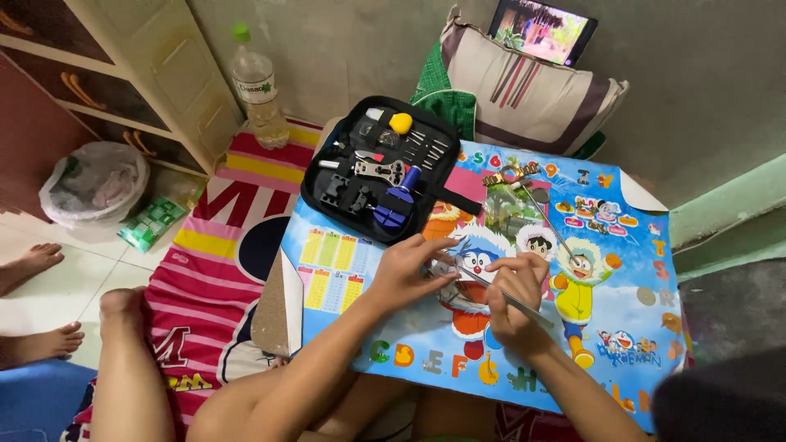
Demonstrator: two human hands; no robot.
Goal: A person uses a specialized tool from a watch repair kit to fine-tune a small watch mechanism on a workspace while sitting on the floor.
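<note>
On the cartoon-printed low table [622,327], both hands are bunched together over some tiny part I can't make out. Left hand [409,274] pinches down on it, fingers curled. Right hand [512,299] grips a thin metal tool [503,293] like a pen. Open black tool kit [378,168] sits just behind, plastic bottle [258,86] beyond.

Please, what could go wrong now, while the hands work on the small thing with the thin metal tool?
1. The right hand holds a thin metal tool close to the left hand; a slip might prick the fingers.
2. The small thing under the hands is mostly hidden; tiny parts could get lost on the busy colourful table.
3. The open tool case overhangs the table's edge and might tip off.
</note>
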